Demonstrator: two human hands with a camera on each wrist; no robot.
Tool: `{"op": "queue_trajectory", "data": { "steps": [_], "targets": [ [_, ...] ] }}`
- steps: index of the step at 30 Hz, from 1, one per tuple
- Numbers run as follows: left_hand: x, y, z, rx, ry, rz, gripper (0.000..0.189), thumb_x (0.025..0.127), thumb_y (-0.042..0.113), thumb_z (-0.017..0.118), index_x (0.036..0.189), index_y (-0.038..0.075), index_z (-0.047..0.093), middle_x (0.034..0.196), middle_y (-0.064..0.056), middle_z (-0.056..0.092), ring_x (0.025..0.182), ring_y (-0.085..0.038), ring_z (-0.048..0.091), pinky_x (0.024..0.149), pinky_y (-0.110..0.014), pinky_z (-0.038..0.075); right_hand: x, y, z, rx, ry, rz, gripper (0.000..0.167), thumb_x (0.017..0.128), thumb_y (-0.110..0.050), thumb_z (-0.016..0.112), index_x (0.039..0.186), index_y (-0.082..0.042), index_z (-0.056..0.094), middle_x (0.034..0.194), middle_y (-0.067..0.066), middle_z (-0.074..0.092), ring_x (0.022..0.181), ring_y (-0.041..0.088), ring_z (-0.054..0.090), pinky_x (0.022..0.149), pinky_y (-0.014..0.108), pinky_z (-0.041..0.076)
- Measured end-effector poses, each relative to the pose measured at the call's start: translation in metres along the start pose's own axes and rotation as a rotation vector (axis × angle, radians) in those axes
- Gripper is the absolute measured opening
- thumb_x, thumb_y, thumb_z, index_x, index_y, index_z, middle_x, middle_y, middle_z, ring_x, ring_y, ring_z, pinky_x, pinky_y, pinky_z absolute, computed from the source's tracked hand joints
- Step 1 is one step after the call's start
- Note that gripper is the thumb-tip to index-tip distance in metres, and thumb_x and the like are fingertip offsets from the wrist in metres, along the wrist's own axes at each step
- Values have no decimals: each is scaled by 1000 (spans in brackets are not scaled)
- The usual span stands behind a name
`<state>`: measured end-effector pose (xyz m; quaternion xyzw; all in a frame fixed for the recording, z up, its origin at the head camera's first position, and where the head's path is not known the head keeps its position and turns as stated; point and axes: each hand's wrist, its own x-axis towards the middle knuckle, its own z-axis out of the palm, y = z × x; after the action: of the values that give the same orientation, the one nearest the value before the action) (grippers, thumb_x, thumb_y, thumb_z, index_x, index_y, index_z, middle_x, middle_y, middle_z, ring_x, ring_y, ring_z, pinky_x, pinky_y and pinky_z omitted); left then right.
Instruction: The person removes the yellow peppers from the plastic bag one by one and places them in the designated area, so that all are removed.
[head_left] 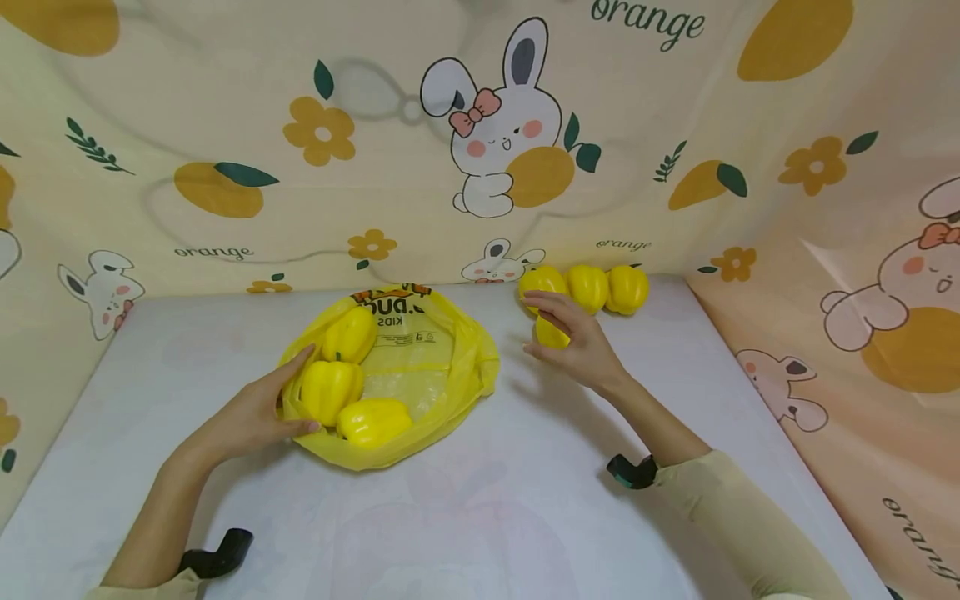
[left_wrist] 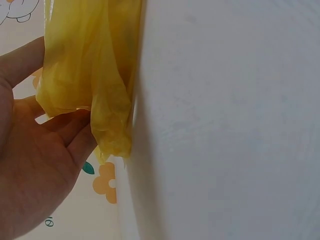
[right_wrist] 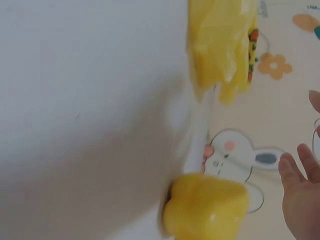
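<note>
A yellow plastic bag lies on the table with its mouth spread wide. Three yellow bell peppers show inside it, gathered toward its left and front. My left hand holds the bag's left rim; in the left wrist view its fingers pass behind the plastic. Right of the bag, my right hand is held in the air with thumb and fingers apart and nothing in them. It partly covers a near bell pepper. In the right wrist view, a pepper sits below the bag.
Behind the right hand, more yellow bell peppers stand in a row at the table's back edge, by the printed cloth wall. A similar cloth borders the right side. The table has a whitish cover.
</note>
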<state>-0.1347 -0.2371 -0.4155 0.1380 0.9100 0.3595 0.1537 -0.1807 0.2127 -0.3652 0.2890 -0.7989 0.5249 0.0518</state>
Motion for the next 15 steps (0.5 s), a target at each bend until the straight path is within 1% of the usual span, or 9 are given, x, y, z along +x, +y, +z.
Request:
{"op": "queue_trajectory", "data": {
  "steps": [4, 6, 13, 15],
  "targets": [
    [0, 1, 0, -6, -2, -4, 111, 78, 36, 84, 161, 14, 12, 160, -28, 21, 143, -53, 21, 111, -70, 21, 2, -7, 9, 31, -32, -25, 57, 80, 14, 74, 133, 11, 54, 143, 26, 47, 132, 37, 47, 110, 57, 36],
    [0, 1, 0, -4, -1, 4, 111, 79, 35, 84, 161, 13, 13, 159, -28, 21, 143, -52, 21, 112, -69, 21, 3, -10, 15, 42, -51, -37, 57, 80, 14, 74, 133, 11, 54, 143, 25, 47, 133, 37, 46, 110, 56, 37],
    [0, 1, -1, 5, -1, 11, 111, 79, 34, 84, 161, 14, 12, 159, -28, 22, 143, -52, 22, 111, -69, 22, 9, -22, 37, 72, -133, -75, 56, 80, 12, 75, 133, 12, 53, 143, 28, 46, 133, 37, 45, 110, 55, 38],
    [1, 1, -1, 5, -2, 9, 111, 79, 35, 84, 161, 14, 12, 159, -29, 22, 142, -53, 22, 111, -70, 22, 11, -25, 43, 78, -157, -84, 57, 80, 12, 75, 132, 11, 53, 142, 27, 48, 132, 36, 47, 110, 53, 38]
  ]
}}
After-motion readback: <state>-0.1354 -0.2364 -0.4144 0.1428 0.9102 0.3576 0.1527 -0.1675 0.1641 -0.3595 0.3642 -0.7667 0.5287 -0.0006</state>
